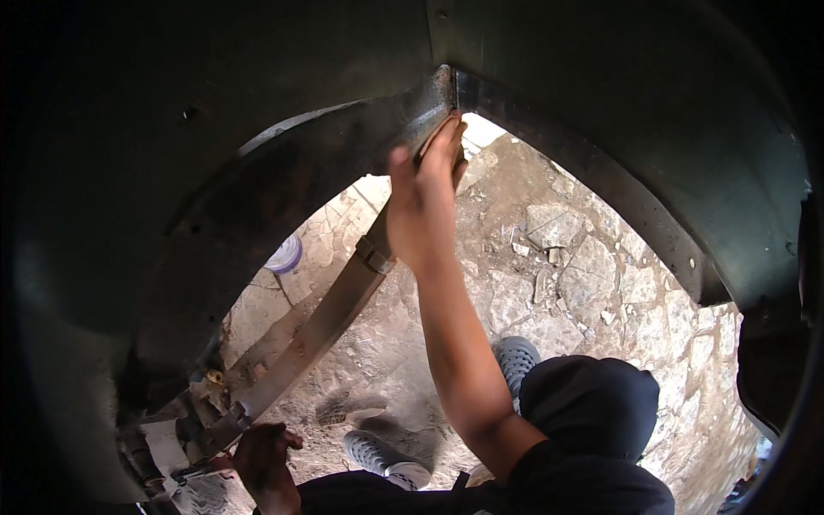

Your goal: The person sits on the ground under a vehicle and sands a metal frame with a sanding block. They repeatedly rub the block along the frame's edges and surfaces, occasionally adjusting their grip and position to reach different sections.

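Note:
My right hand (427,202) reaches up to the peak of a dark, curved metal wheel arch (300,163). Its fingers are stretched out against the metal edge below the seam, with the thumb held apart. Behind that hand a long flat metal bar (322,318) slants down to the left, with a band clamp (374,256) around its upper part. Low on the left, my left hand (266,463) is in shadow beside the bar's lower end. Its fingers are curled; whatever they may hold is hidden.
Dark metal panelling arches overhead and down both sides. Metal parts (176,442) crowd the lower left. Below lies broken stone paving (592,270) with loose rubble. A white and purple round container (285,256) sits beyond the bar. My grey shoes (386,459) stand underneath.

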Demonstrator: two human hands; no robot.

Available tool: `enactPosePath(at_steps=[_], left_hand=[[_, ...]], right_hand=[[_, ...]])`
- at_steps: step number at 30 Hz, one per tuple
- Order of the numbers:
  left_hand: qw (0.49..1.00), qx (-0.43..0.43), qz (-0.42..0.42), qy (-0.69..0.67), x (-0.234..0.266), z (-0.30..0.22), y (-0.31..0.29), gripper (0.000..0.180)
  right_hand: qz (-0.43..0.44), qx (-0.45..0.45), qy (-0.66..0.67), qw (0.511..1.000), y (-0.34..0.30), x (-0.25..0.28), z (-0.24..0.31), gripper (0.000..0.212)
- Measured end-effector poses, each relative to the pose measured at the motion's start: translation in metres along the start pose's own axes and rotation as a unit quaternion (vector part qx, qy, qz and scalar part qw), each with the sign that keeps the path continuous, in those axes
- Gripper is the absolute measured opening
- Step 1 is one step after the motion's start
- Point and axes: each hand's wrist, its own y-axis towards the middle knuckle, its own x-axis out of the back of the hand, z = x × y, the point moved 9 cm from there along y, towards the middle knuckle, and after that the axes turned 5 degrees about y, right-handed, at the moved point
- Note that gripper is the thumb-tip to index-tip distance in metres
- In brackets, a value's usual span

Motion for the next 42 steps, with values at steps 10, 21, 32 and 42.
enactPosePath(at_steps=[10, 21, 32, 42], left_hand=[[0.994, -0.073, 0.040, -0.065, 0.012, -0.018, -0.014, 0.029], [0.999, -0.031, 0.026, -0.004, 0.005, -0.002, -0.016, 0.033], [0.939, -0.161, 0.109, 0.285, -0.019, -0.033, -0.008, 0.021], [0.922, -0.174, 0.161, 0.305, -0.048, -0.043, -0.007, 0.024]], right_hand=[[-0.018, -0.077, -0.086, 0.993, 0.010, 0.009, -0.022, 0.111], [0.022, -0.065, -0.086, 0.994, -0.035, -0.007, -0.004, 0.120], [0.065, -0.084, -0.115, 0.988, -0.030, 0.005, -0.029, 0.102], [0.065, -0.091, -0.100, 0.989, -0.035, 0.011, -0.025, 0.101]])
